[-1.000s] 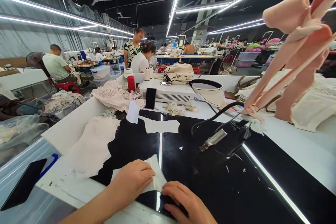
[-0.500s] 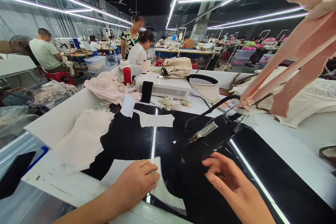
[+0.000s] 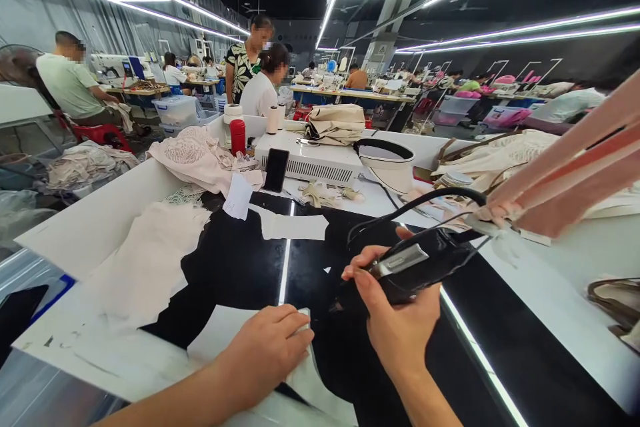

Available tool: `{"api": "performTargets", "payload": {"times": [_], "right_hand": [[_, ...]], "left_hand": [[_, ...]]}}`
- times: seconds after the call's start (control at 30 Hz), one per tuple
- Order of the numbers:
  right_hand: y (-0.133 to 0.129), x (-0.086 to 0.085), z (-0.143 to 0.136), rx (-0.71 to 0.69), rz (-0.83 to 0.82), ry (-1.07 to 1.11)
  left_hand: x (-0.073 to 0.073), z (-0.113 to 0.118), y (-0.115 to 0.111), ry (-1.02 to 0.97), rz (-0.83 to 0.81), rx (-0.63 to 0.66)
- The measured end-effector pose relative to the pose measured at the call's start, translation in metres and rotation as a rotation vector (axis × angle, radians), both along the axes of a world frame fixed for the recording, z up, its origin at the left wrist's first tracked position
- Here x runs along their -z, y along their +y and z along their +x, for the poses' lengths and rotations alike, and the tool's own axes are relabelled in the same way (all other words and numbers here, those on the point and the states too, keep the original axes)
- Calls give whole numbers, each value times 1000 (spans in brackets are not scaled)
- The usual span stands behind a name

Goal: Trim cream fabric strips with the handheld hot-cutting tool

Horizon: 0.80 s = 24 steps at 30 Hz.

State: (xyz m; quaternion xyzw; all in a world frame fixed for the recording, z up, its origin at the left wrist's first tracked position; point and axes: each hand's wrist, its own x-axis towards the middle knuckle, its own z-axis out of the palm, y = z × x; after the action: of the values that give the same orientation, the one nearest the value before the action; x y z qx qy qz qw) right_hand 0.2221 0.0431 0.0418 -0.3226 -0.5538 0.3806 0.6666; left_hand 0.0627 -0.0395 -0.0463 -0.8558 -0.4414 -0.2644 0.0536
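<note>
The left hand (image 3: 273,347) is positioned palm down at the near edge of the surface (image 3: 545,280), on top of a flat pale piece (image 3: 220,330). Its fingers lie together, curled near the piece's right-hand border. Whether this grip pinches the material or only presses it cannot be told. The pale piece lies partly over the black panel (image 3: 240,267) inset in the surface and extends toward the near edge.

The right hand (image 3: 400,323) is right of the panel's middle. Its grip is closed around a black corded tool (image 3: 435,247), with the thumb on the near side and a fingertip showing beyond the body. A metal plate (image 3: 403,260) lies along the tool's upper face. Pink strips (image 3: 575,180) are tied at the tool's rear end.

A pale cut strip (image 3: 300,227) lies toward the panel's far edge. Pale cloth (image 3: 145,267) covers part of the surface's left edge. Near the far edge, a phone (image 3: 277,170) stands against a vented white box (image 3: 320,170).
</note>
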Motion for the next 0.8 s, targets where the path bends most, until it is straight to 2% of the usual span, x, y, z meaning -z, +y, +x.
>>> {"api": "performTargets", "payload": {"times": [0.33, 0.63, 0.8], "right_hand": [[10, 18, -19, -189, 1, 125], [6, 20, -17, -262, -10, 166], [5, 23, -18, -261, -10, 156]], "left_hand": [[8, 6, -1, -14, 108, -11], [13, 3, -3, 14, 71, -3], [13, 3, -2, 5, 111, -3]]}}
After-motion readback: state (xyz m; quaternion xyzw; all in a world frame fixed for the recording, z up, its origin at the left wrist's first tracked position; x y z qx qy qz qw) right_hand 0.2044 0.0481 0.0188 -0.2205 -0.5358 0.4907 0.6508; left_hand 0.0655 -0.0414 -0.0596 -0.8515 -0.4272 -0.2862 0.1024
